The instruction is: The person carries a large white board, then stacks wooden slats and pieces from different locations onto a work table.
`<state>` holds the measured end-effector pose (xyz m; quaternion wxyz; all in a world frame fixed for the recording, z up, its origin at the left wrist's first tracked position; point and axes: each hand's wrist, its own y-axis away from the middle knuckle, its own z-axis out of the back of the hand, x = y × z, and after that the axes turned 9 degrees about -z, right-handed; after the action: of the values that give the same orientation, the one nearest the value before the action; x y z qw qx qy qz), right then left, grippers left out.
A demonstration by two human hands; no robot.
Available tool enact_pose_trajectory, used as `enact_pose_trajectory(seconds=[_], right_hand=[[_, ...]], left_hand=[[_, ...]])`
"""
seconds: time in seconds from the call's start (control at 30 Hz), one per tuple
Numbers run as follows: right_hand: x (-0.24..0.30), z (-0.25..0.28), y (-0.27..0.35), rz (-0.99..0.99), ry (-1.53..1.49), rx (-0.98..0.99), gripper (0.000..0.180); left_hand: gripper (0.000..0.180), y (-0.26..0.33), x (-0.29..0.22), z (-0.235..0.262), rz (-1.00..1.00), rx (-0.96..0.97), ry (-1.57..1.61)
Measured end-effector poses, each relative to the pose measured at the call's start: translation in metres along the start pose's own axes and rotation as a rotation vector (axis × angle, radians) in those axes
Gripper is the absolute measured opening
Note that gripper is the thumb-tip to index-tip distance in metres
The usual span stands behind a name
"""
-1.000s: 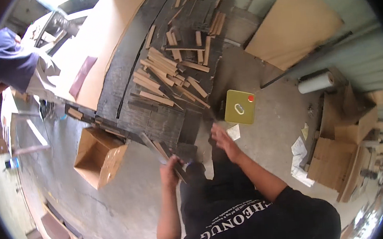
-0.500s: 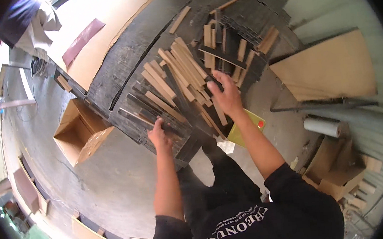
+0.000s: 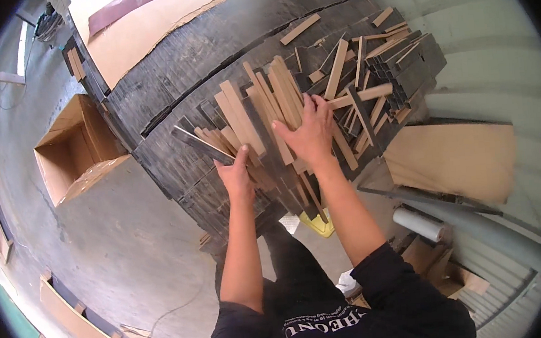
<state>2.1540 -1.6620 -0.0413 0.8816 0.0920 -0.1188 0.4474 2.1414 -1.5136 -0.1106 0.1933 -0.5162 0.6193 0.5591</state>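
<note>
A loose bundle of narrow wood strips point(image 3: 241, 121), tan and dark ones together, lies fanned out on the dark, worn tabletop point(image 3: 194, 72). My left hand point(image 3: 236, 175) is closed round the bundle's left side, thumb up, beside a dark strip point(image 3: 203, 144) with a pale edge. On the right side, my right hand point(image 3: 311, 132) grips tan strips between thumb and fingers. The strips hide part of both hands' fingers. More loose strips point(image 3: 337, 68) lie crisscrossed just beyond my right hand.
Stacked dark strips point(image 3: 397, 74) stand at the table's right end. Left of the table is an open cardboard box point(image 3: 82, 143). A tan panel point(image 3: 450, 161) and a pale roll point(image 3: 419, 223) are at right. A yellow container point(image 3: 320, 224) sits below the near edge.
Both hands have come closer together, and the strips between them are bunched more tightly. My view has shifted, so the table sits differently in the picture.
</note>
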Motion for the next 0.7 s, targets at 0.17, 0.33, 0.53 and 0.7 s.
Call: enact_pose_trajectory(seconds=[0.17,0.33,0.53,0.7], right_hand=[[0.017,-0.009,0.004,0.062,-0.139,0.070,0.085],[0.037,-0.011,0.000,0.012,-0.151,0.252,0.089],[0.030,-0.021,-0.024,0.073,-0.236,0.458,0.097],[0.033,-0.026,-0.033,0.022,-0.457,0.588,0.102]], left_hand=[[0.060,0.002,-0.011,0.009,0.039,0.103,0.173],[0.060,-0.001,-0.011,0.015,0.072,0.107,0.157],[0.058,0.005,-0.009,0.007,0.043,0.021,0.253],[0.054,0.007,-0.021,0.007,0.113,0.096,0.367]])
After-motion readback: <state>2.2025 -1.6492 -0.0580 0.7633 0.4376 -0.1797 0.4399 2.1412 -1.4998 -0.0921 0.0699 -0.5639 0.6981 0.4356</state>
